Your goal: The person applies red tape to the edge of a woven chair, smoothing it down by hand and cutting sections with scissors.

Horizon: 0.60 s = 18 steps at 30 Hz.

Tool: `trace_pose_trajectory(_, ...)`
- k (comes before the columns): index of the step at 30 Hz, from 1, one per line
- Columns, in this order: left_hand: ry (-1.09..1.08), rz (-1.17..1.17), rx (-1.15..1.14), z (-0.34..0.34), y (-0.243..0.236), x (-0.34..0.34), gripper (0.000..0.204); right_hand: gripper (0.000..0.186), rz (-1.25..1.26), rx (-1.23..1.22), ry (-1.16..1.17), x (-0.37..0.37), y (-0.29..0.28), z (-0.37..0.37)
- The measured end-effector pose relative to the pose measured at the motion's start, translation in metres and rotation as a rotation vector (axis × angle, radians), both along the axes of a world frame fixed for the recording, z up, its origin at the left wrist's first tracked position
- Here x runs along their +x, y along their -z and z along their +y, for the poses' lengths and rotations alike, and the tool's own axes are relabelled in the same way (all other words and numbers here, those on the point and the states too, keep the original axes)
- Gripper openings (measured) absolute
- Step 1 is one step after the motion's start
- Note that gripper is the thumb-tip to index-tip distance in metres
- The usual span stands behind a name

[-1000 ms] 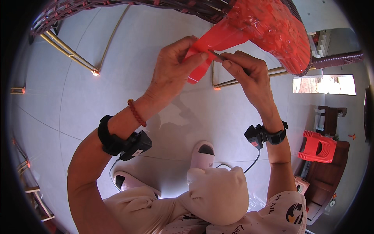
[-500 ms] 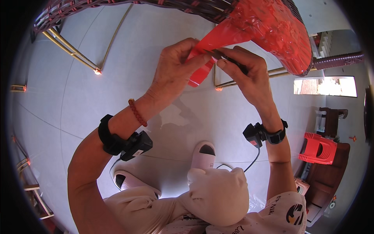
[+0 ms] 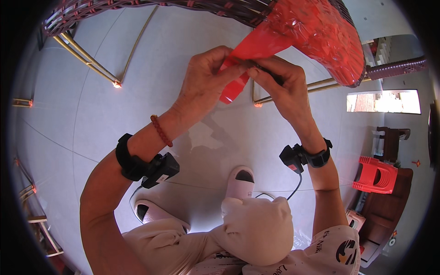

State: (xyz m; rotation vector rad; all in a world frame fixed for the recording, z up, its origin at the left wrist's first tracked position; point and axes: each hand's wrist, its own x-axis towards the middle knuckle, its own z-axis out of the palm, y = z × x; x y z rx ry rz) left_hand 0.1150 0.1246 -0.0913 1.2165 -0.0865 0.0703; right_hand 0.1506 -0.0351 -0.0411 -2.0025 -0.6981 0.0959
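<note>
A strip of shiny red tape [image 3: 262, 43] comes down from the woven brown wicker piece [image 3: 201, 6]. Its right end is wrapped in crinkled red layers [image 3: 318, 39]. My left hand [image 3: 206, 78] pinches the strip between thumb and fingers, and the strip's loose end hangs below them. Closed around a slim dark tool [image 3: 276, 77], my right hand [image 3: 289, 85] meets the left at the strip's edge. The fingers hide most of this tool, so its exact kind does not show.
Gold metal legs [image 3: 87, 59] stand under the wicker on the pale tiled floor. To the right are a red plastic stool [image 3: 376, 175] and brown wooden furniture [image 3: 389, 208]. My slippered feet are below my hands. Each forearm wears a strapped black device [image 3: 160, 169].
My right hand has shifted left, bringing the dark tool further across the red strip, so its tip shows less. The left hand keeps its pinch almost in place.
</note>
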Motion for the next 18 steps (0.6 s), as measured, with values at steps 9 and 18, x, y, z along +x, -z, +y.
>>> trace_pose_trajectory(9, 0.008, 0.041, 0.100, 0.004, 0.012, -0.002, 0.016, 0.019, 0.004, 0.008, -0.012, 0.000, 0.001, 0.002)
trace_pose_trajectory(18, -0.156, 0.386, 0.183, 0.062, 0.072, 0.004, 0.018, 0.023, 0.364, -0.482, -0.006, -0.071, 0.114, -0.057)
